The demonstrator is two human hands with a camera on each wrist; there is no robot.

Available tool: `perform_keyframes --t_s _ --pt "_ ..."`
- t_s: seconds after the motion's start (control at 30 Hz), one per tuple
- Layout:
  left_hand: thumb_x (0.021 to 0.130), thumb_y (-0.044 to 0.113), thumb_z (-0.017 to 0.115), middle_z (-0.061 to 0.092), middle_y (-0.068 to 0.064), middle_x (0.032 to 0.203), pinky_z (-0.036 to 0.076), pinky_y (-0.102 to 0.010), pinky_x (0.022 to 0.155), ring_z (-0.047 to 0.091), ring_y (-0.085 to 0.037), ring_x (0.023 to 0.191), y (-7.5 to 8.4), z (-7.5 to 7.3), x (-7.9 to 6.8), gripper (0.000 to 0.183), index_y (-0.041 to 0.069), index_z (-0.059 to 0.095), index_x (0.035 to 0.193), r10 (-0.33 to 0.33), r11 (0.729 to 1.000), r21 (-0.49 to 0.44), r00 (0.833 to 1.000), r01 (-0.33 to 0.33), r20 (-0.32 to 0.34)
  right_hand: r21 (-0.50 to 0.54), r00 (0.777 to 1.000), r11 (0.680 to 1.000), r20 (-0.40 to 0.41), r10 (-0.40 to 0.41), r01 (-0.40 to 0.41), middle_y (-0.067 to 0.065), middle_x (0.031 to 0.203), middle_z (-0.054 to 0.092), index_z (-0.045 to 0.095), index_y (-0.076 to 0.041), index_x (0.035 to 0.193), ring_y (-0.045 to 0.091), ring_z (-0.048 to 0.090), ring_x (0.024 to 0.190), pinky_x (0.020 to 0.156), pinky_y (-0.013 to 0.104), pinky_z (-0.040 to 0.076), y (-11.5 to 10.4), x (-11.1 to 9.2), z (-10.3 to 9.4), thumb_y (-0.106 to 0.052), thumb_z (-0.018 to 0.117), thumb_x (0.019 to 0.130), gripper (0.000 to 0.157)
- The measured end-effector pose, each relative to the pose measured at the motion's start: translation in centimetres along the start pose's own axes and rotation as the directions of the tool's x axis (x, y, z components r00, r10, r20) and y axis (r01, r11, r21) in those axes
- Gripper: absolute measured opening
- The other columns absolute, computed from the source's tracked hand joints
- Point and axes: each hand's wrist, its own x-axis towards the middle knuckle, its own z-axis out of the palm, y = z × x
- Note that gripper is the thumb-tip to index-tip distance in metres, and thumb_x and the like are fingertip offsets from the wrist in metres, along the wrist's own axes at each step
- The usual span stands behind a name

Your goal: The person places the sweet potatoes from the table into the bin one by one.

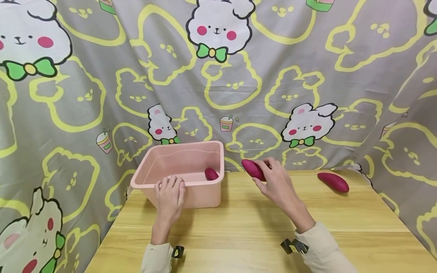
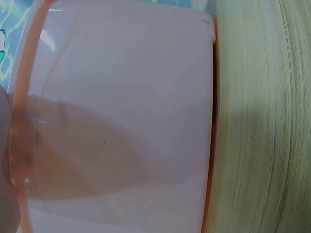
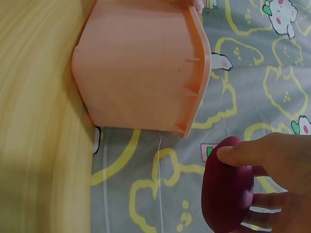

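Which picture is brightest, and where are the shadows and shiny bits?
Head view: brightest, with soft shadow on the table below the right hand; left wrist view: dimmer, with a broad shadow and small white glints on the bin; right wrist view: dimmer too, the held potato very dark.

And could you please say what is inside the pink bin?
One magenta sweet potato shows inside the pink bin, near its right end. The front wall and left hand hide the near part of its floor.

Grey cartoon-print cloth (image 1: pixel 269 57) surrounds a wooden table (image 1: pixel 235 231).
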Motion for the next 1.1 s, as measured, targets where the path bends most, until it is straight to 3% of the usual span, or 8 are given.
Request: perform_keyframes --t_s 0.37,0.67,1.1 --pt "0.105 0.024 0.037 0.056 -0.008 0.089 0.031 -0.059 0.094 0.051 -0.035 0.091 -0.1 -0.3 0.1 0.028 0.012 0.056 0.089 0.004 1.0 0.002 1.0 -0.004 -0.016 0.04 0.999 0.998 0.012 -0.048 0.048 0.014 0.118 0.059 0.067 -0.009 0.127 0.032 0.057 0.102 0.076 0.048 0.056 -2.5 2.2 0.8 -0.017 0.088 0.08 0.052" --pt "0.105 0.025 0.035 0.059 -0.01 0.092 0.031 -0.06 0.094 0.052 -0.036 0.092 0.0 0.0 0.1 0.03 0.01 0.059 0.093 0.01 1.0 0.006 1.0 -0.01 -0.008 0.028 0.998 0.998 0.021 -0.057 0.057 0.013 0.116 0.057 0.068 -0.014 0.128 0.032 0.053 0.104 0.079 0.048 0.051 -4.0 2.6 1.6 -0.019 0.089 0.079 0.054" --pt "0.105 0.025 0.035 0.057 -0.009 0.09 0.032 -0.059 0.095 0.052 -0.036 0.092 0.0 0.1 0.0 0.03 0.011 0.057 0.091 0.004 1.0 0.008 1.0 -0.004 -0.008 0.087 0.995 0.991 0.004 -0.099 0.099 0.01 0.116 0.058 0.068 -0.013 0.127 0.027 0.055 0.102 0.079 0.043 0.053 -6.4 3.9 2.6 -0.017 0.088 0.08 0.052"
